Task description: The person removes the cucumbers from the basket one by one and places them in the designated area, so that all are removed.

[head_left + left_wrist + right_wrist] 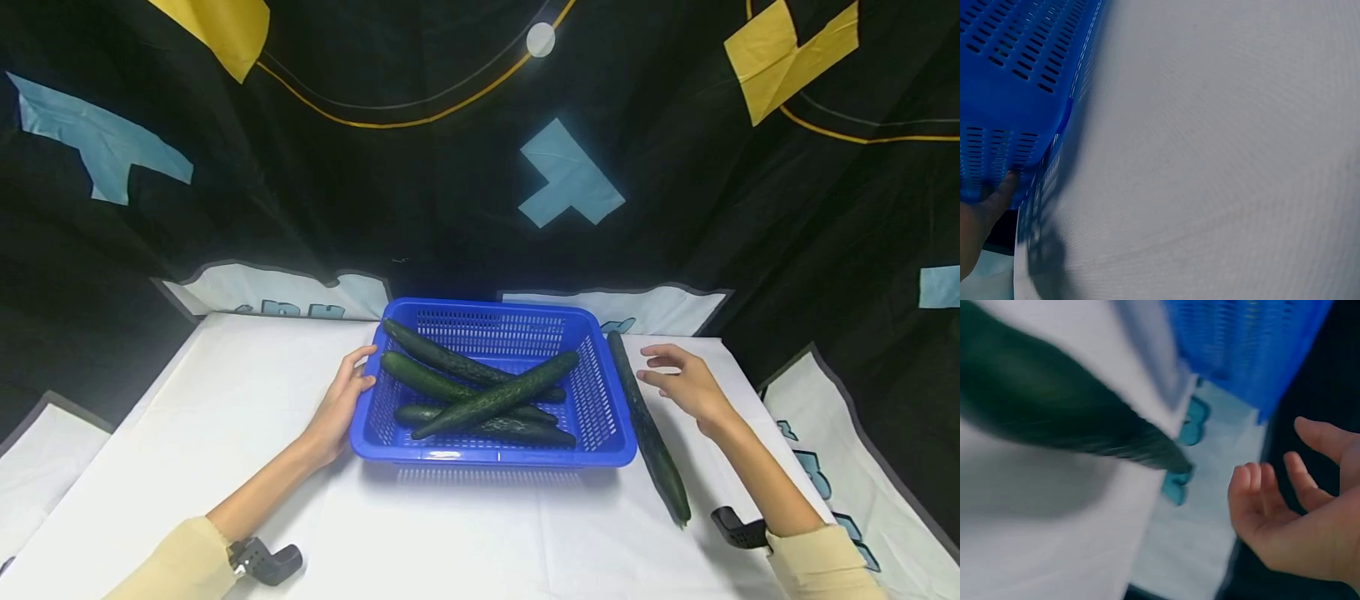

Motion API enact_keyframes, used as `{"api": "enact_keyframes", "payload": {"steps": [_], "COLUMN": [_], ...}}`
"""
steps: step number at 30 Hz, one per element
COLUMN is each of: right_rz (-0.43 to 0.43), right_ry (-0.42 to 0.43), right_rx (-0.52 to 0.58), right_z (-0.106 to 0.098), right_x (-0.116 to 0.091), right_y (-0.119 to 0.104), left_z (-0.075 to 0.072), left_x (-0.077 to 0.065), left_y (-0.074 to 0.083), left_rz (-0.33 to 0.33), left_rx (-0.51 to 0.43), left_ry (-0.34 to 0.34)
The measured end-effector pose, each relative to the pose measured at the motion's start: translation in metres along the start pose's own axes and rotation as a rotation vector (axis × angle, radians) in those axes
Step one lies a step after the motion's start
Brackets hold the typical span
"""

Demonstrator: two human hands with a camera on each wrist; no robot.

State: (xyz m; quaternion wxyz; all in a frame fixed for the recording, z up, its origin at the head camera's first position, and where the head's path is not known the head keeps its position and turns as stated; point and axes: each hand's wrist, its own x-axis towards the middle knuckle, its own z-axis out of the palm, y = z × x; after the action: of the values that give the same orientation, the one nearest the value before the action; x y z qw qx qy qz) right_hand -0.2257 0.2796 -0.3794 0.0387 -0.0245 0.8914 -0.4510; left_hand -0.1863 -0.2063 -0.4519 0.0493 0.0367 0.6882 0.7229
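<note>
A blue slotted plastic basket (pixel 495 457) stands on the white table with several dark green cucumbers (pixel 498 395) lying crosswise inside it. My left hand (pixel 335 412) touches the basket's left side near the rim. In the left wrist view, one extended digit of the left hand (pixel 994 203) rests against the basket's outer wall (pixel 1010 112). Another cucumber (pixel 651 429) lies on the table along the basket's right side. To the right of that cucumber hovers my right hand (pixel 686 387), its fingers loosely bent and apart from it. The right wrist view shows the right hand (pixel 1297 519) holding nothing, beside the blurred cucumber (pixel 1072 400).
White cloth covers the table (pixel 465 542). Behind it hangs a black curtain (pixel 420 200) with blue and yellow shapes. White printed fabric (pixel 832 450) hangs past the table's right edge. Each wrist wears a dark camera mount (pixel 270 563).
</note>
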Motion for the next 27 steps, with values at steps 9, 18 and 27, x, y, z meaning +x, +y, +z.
{"api": "enact_keyframes", "payload": {"steps": [9,18,27], "right_rz": [-0.207,-0.312,-0.317], "right_ry": [-0.105,-0.210,-0.432], "right_rx": [0.094,0.140,0.200], "right_z": [0.005,0.034,0.063], "right_x": [0.019,0.049,0.073], "right_y": [-0.057,-0.092,-0.111], "left_z": [-0.001,-0.001,-0.001], "left_x": [0.000,0.000,0.000], "left_y": [0.001,0.000,0.000], "left_rz": [0.010,0.011,0.009], "left_rx": [-0.005,-0.008,-0.010], "left_ry": [-0.013,-0.016,-0.016]}}
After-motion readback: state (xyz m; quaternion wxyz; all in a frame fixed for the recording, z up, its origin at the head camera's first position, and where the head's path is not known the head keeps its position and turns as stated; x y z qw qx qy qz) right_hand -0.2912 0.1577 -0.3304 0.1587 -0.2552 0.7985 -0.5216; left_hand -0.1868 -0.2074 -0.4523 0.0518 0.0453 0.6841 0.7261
